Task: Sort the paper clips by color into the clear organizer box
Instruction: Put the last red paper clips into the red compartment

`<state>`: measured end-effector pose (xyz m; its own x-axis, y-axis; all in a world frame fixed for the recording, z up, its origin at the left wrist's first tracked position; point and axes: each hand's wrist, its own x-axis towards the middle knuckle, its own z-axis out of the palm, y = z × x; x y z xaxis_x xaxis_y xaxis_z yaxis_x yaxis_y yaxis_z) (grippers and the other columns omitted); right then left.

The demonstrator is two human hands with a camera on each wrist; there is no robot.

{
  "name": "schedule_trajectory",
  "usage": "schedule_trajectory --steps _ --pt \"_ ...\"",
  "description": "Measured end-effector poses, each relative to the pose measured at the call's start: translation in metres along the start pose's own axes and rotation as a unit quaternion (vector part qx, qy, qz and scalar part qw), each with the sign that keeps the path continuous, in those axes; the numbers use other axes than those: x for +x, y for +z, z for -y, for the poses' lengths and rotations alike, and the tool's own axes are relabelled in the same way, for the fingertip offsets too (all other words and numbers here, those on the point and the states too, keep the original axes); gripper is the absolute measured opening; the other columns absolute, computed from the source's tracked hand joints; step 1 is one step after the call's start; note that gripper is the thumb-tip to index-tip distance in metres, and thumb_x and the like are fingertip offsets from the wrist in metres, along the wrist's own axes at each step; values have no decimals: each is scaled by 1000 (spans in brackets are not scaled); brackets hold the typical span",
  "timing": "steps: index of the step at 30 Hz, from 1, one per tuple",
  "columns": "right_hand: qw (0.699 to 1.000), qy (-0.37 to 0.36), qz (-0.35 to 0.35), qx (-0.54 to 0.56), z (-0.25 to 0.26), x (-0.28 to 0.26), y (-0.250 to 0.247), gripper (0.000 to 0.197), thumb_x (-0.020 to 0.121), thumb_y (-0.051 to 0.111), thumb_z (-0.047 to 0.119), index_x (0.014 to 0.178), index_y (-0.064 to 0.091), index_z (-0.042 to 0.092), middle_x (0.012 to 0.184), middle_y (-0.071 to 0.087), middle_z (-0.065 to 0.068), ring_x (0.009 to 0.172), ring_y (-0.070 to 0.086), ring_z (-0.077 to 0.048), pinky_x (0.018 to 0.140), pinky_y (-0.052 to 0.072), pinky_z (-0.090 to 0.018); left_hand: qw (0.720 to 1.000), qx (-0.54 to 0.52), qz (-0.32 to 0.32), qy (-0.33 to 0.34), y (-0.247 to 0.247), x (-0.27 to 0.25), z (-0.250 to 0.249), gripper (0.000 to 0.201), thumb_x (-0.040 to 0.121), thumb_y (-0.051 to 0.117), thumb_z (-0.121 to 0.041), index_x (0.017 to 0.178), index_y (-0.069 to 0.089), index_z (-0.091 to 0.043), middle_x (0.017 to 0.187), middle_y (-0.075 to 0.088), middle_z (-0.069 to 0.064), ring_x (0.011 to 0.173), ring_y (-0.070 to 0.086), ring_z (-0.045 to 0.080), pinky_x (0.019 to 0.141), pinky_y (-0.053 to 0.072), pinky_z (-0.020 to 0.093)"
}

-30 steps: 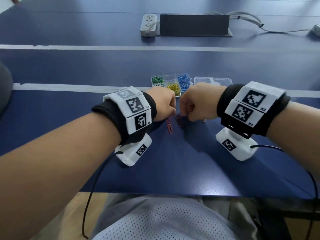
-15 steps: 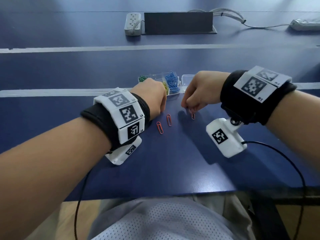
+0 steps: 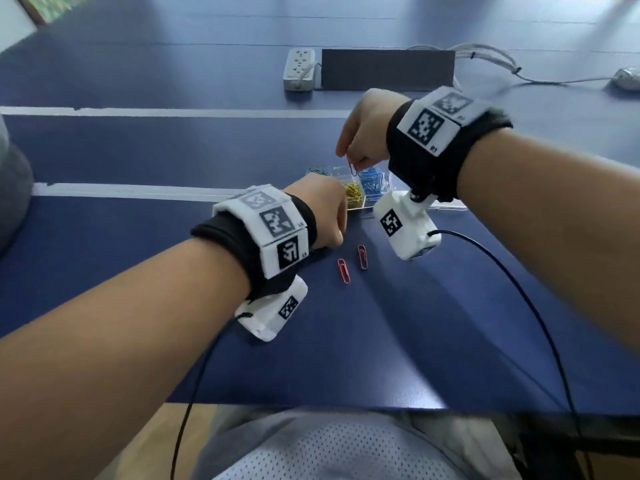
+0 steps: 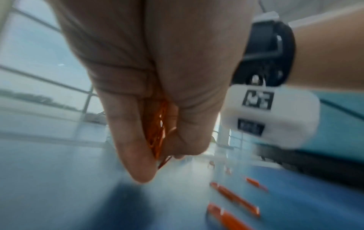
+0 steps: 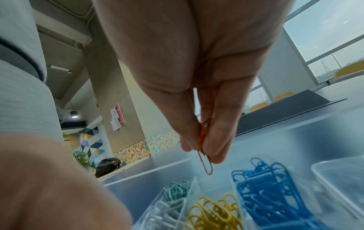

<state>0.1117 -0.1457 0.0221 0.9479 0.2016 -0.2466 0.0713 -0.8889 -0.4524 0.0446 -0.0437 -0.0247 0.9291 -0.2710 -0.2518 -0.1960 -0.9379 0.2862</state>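
The clear organizer box [image 3: 356, 208] [image 5: 199, 182] sits mid-table with green [image 5: 177, 189], silver [image 5: 159, 213], yellow [image 5: 214, 210] and blue paper clips [image 3: 370, 183] [image 5: 271, 197] in separate compartments. My right hand [image 3: 349, 161] [image 5: 201, 152] hovers above the box and pinches red paper clips [image 5: 205, 161] between thumb and fingers; one hangs down. My left hand [image 3: 341, 233] [image 4: 157, 155] rests on the table in front of the box, fingers curled around a bunch of red clips [image 4: 157, 133]. Two red clips [image 3: 343, 270] [image 3: 362, 257] [image 4: 234, 197] lie loose on the table.
The box's lid [image 3: 446, 204] lies just right of it, partly behind my right wrist camera. A white power strip [image 3: 299, 69], a dark panel [image 3: 388, 69] and cables [image 3: 485, 57] sit at the far side. The table's front edge [image 3: 311, 405] runs near my torso.
My right hand rose from the table with red clips and moved forward over the organizer box. The left hand stayed near the loose red clips.
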Motion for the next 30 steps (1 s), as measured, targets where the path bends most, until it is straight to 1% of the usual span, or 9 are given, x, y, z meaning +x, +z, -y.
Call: schedule_trajectory --steps 3,6,8,10,14,21,24,27,30 --pt "999 18 -25 -42 3 12 4 19 70 67 18 86 78 18 81 78 -4 82 75 -19 82 60 -41 994 -94 -39 -37 -13 0 8 18 74 62 -7 75 69 -24 61 59 -9 57 56 8 57 46 20" --pt "995 28 -36 -91 -8 40 10 35 50 64 26 83 76 22 74 77 -4 78 75 -26 77 58 -52 978 -181 -88 -58 -28 10 16 19 77 63 -6 80 70 -23 64 64 -5 56 59 6 70 53 23" --pt "995 27 -27 -90 -3 33 9 31 55 68 26 84 75 21 75 76 -3 76 74 -26 78 59 -47 963 -233 -117 -66 -34 19 17 21 80 60 -2 82 70 -20 72 69 3 65 65 14 79 57 28" --pt "997 23 -20 -66 5 19 6 20 69 70 20 88 76 19 82 76 -4 81 73 -22 81 59 -43 955 -250 -144 -70 -38 28 14 24 80 58 2 79 70 -19 74 67 6 75 68 22 85 58 36" --pt "998 29 -19 53 -2 17 4 20 87 55 6 97 73 7 93 75 -12 84 73 -24 83 59 -40 964 -189 -176 -68 -42 44 6 26 83 56 0 93 75 -15 90 73 7 94 69 22 91 54 31" --pt "997 13 -21 68 -22 1 -9 28 87 51 4 105 72 11 98 74 -13 94 72 -27 83 59 -39 986 -39 -160 -6 -34 62 -4 32 83 58 -3 102 73 -23 108 71 4 104 64 21 92 48 28" --pt "999 5 -19 50 -36 -6 -13 30 88 54 6 111 69 17 91 74 -9 82 72 -22 78 60 -35 989 -32 -146 3 -29 67 -5 30 79 68 -5 103 72 -23 107 71 3 101 65 19 93 50 30" --pt "999 3 -18 33 -52 -15 -15 25 87 54 7 100 70 21 74 69 -1 62 65 -12 71 58 -29 987 -56 -150 -3 -26 68 -3 30 78 68 -6 104 71 -22 99 73 2 96 67 16 89 52 28" --pt "999 -22 0 -41 -64 -26 -9 25 84 53 7 89 74 20 70 69 1 58 62 -13 75 57 -28 982 -84 -171 3 -25 64 -1 29 82 61 -6 105 71 -21 94 74 1 92 67 14 82 49 22"
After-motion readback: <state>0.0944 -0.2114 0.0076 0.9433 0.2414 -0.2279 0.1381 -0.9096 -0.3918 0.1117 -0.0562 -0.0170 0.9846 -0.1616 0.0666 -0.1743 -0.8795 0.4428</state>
